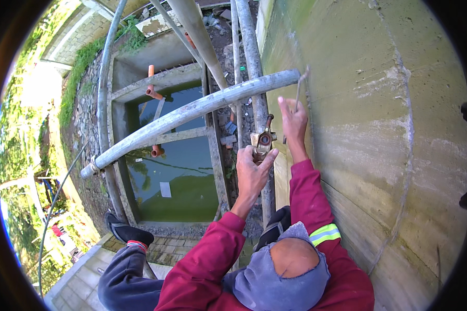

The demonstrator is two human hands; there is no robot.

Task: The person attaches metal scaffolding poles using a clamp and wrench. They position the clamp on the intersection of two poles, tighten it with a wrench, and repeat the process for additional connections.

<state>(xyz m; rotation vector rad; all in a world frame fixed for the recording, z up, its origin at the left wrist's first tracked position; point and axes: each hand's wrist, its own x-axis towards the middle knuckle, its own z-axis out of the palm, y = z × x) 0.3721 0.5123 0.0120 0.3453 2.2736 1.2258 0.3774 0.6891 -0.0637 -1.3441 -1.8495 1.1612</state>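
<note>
My left hand (253, 173) grips a brass-coloured metal scaffold clamp (264, 139) from below, its thumb and fingers around the body. A rusty bolt sticks up from the clamp, beside an upright pipe (251, 46). To its right, my right hand (294, 124) is closed around a thin metal rod (299, 89), with one finger pointing up. The rod's upper end is blurred, near the end of a long grey scaffold pipe (192, 115). That pipe slants across in front of my hands.
A weathered concrete wall (358, 119) rises at my right. Far below lies a concrete tank with green water (187, 199) and orange pipe fittings (153, 92). My left shoe (127, 229) rests near another upright pipe (102, 98). A dark cable (50, 215) hangs at left.
</note>
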